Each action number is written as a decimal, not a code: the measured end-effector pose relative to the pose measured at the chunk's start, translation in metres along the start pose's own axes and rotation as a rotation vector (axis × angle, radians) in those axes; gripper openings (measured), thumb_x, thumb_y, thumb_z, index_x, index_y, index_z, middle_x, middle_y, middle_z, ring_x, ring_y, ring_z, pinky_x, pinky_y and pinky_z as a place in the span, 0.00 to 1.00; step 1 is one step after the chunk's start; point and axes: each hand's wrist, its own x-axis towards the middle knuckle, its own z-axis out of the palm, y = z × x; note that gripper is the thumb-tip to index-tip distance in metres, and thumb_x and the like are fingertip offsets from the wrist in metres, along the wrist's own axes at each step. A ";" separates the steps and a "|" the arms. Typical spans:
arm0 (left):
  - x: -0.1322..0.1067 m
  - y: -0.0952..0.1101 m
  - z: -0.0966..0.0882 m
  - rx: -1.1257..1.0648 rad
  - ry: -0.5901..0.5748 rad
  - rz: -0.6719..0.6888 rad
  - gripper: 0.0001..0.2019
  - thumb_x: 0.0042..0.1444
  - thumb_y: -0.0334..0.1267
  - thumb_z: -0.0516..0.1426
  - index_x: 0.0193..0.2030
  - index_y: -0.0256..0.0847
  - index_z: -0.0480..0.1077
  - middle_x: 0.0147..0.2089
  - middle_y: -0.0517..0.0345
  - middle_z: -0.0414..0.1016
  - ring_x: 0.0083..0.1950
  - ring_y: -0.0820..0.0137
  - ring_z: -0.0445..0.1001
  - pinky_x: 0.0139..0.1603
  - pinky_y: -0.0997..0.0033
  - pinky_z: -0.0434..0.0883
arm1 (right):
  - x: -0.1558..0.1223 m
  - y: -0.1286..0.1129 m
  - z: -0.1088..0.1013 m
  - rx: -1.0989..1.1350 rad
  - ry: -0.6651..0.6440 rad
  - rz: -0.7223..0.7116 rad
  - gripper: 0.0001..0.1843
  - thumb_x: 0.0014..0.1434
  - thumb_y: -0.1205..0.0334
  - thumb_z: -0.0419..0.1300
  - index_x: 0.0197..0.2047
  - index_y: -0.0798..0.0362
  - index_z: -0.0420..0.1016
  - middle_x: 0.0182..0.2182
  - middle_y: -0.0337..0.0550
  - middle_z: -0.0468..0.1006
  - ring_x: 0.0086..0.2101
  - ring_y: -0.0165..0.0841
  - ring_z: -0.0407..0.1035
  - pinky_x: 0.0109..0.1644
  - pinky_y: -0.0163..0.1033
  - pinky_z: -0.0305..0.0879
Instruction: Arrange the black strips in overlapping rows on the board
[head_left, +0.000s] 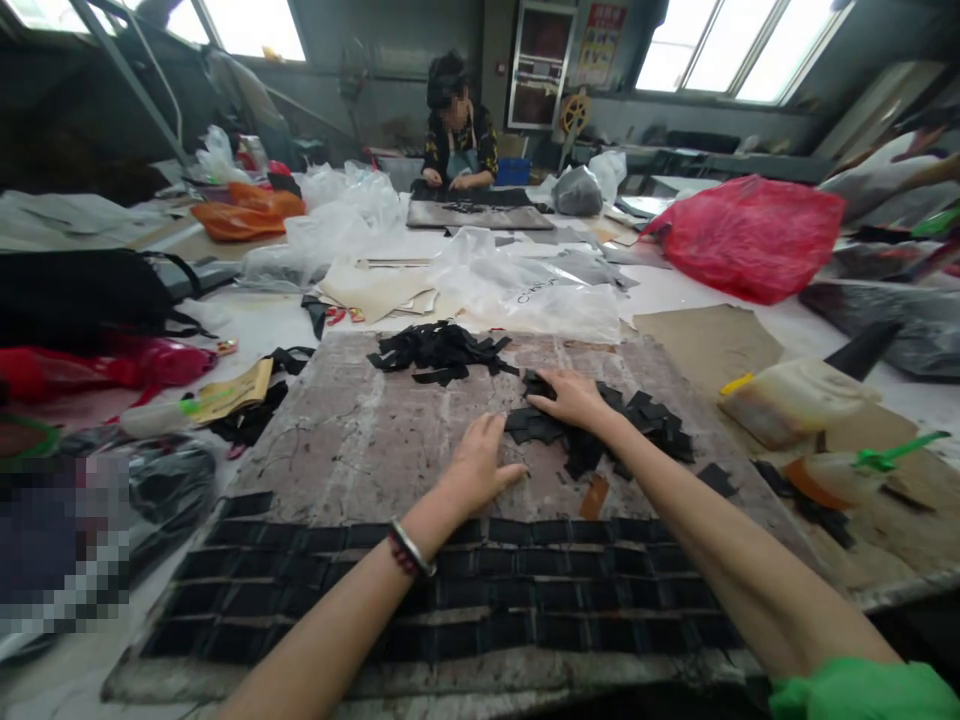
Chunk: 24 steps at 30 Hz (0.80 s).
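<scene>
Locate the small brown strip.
In the head view, the brown strip lies right of centre, between the black heap under the right hand and the black rows.

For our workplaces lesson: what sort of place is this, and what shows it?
Probably a workshop: black pieces lie in rows on a worn board, and a person opposite handles dark material at a second board.
</scene>
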 end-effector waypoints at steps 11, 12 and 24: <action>0.027 -0.011 0.001 0.234 0.018 0.131 0.12 0.59 0.39 0.55 0.47 0.39 0.71 0.47 0.47 0.67 0.52 0.58 0.63 0.55 0.55 0.63 | -0.023 -0.008 0.003 -0.017 -0.021 -0.293 0.18 0.63 0.68 0.49 0.54 0.53 0.70 0.49 0.50 0.75 0.49 0.39 0.66 0.54 0.42 0.57; 0.023 -0.020 -0.003 0.251 0.035 0.114 0.11 0.59 0.39 0.54 0.47 0.39 0.71 0.47 0.46 0.67 0.52 0.57 0.62 0.55 0.54 0.63 | -0.024 -0.011 0.002 -0.022 -0.021 -0.310 0.18 0.63 0.68 0.48 0.54 0.53 0.71 0.48 0.50 0.75 0.48 0.40 0.66 0.53 0.42 0.58; -0.037 -0.109 -0.064 0.342 0.254 -0.173 0.10 0.55 0.39 0.59 0.41 0.38 0.74 0.41 0.47 0.67 0.46 0.58 0.66 0.47 0.57 0.68 | -0.010 -0.128 0.011 -0.080 0.069 -0.553 0.13 0.64 0.64 0.49 0.44 0.53 0.74 0.38 0.49 0.77 0.41 0.38 0.69 0.44 0.39 0.58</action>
